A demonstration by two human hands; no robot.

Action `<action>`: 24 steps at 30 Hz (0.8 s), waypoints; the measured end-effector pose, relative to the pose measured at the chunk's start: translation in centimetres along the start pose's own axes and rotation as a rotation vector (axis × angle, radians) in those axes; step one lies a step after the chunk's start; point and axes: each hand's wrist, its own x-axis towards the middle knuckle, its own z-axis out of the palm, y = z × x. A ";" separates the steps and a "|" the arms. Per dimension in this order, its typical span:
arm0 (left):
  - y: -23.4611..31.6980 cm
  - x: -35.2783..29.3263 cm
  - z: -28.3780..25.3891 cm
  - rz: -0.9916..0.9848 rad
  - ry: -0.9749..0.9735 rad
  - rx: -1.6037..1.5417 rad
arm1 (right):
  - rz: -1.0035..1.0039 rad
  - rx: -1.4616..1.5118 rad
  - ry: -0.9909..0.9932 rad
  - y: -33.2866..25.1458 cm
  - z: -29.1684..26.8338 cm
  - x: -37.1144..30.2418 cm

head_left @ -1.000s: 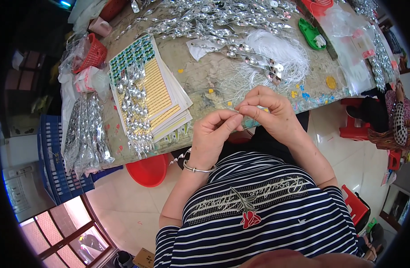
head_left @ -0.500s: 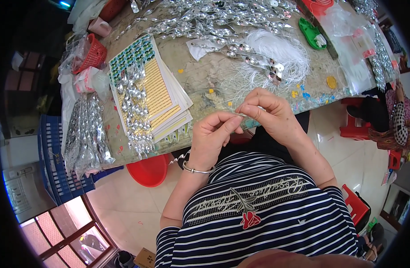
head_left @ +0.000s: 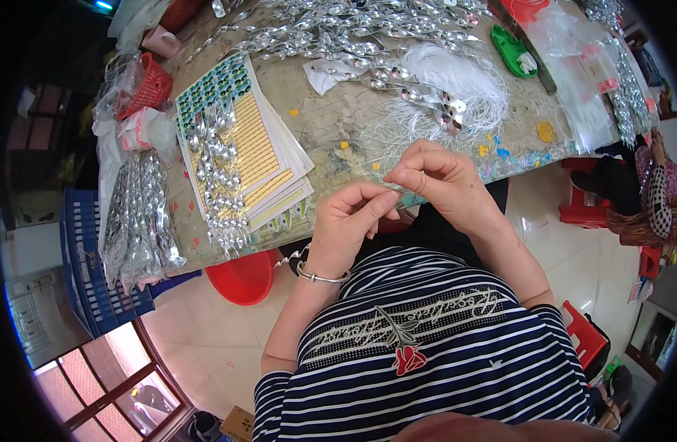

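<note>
Just off the table's front edge, my two hands come close together with their fingertips pinched. My left hand (head_left: 350,219) is closed, thumb pressed against the forefinger, on a thin white thread (head_left: 397,188), of which only a short bit shows. On the other side, my right hand (head_left: 440,183) is also closed in a pinch at the thread. A twisted silver foil strip (head_left: 293,255) sticks out behind my left wrist; its other end is hidden by the hand. Beyond my hands lies a loose bundle of white thread (head_left: 456,77) with silver twisted strips (head_left: 353,40) around it.
Stacked printed sheets (head_left: 268,147) carry silver spirals on the table at left. Beside them are bagged silver strips (head_left: 139,221) and a red basket (head_left: 148,85). A green dish (head_left: 511,50) stands at far right. Below the table edge is a red basin (head_left: 243,278). Another person (head_left: 648,180) sits at right.
My right hand has lifted slightly up and left, fingers still pinched. My left hand stays almost in place. The whole view has shifted a little.
</note>
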 end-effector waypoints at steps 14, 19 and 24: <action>0.2 0.2 1.9 0.021 0.127 -0.052 | -0.053 0.020 0.067 0.4 -1.5 -0.8; 0.1 0.2 1.9 0.023 0.120 -0.043 | -0.027 0.038 0.058 0.8 -1.8 -1.5; -0.1 0.3 1.7 0.027 0.122 -0.048 | 0.024 0.055 0.038 1.2 -1.9 -2.0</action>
